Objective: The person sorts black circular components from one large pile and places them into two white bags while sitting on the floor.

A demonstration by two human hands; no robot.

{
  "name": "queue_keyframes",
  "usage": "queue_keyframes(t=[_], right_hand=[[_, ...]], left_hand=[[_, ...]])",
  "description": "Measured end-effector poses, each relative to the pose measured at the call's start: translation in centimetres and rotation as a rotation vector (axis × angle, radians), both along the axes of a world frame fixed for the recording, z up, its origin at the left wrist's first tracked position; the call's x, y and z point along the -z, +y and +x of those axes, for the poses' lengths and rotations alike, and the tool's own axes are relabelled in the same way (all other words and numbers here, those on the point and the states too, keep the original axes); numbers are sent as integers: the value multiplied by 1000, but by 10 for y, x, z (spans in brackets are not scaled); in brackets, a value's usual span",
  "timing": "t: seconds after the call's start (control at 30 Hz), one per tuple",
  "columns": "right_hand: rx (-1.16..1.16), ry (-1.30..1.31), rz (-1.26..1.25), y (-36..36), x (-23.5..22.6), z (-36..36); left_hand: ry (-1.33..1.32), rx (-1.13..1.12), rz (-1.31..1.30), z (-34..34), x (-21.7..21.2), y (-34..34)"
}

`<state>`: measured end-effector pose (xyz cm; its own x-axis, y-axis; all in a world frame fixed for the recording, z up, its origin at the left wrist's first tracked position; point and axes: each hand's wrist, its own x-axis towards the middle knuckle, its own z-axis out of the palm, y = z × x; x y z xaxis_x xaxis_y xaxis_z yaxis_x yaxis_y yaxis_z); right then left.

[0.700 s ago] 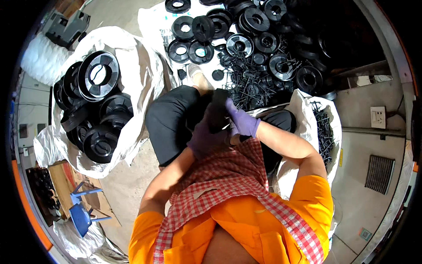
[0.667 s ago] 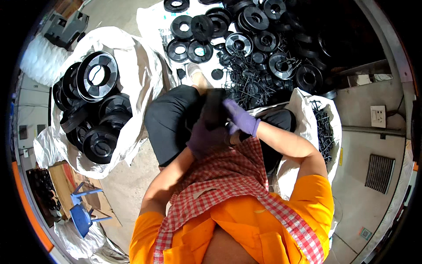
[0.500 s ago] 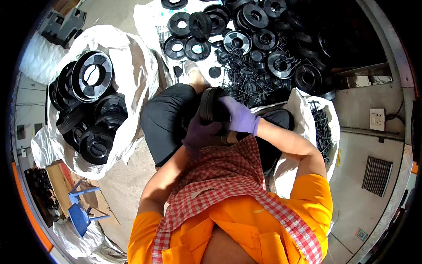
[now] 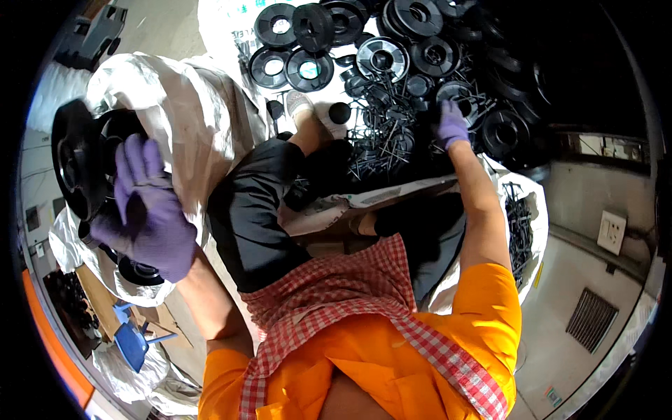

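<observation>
While the left hand, gloved in purple, spreads its fingers flat against a black spool at the mouth of a white sack, grip apart and closed on nothing, the right hand reaches out into the pile of black pins on the floor; whether its grip is closed cannot be told. More black reels lie beyond the pins.

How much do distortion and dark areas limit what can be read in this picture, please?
Head view: fisheye bends edges toward a black rim; the upper right falls into deep shadow, swallowing black reels; the left hand looms large near the white sack; the right hand stays sharp.
</observation>
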<state>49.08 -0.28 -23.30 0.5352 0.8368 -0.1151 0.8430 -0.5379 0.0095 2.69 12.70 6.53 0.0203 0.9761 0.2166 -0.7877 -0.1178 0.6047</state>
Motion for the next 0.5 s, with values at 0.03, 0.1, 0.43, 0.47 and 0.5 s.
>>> queue_keyframes(t=[0.03, 0.1, 0.43, 0.47, 0.5], right_hand=[[120, 44, -22, -1, 7, 7], [56, -37, -335, 14, -31, -5], [-332, 747, -188, 36, -108, -170], [-617, 993, 40, 38, -106, -186], [-797, 1174, -83, 49, -106, -184]], left_hand=[[105, 22, -51, 6, 14, -2], [687, 11, -22, 17, 56, -20], [1033, 685, -34, 109, 204, -57], [1063, 695, 75, 105, 212, -55], [1084, 697, 185, 101, 221, -54]])
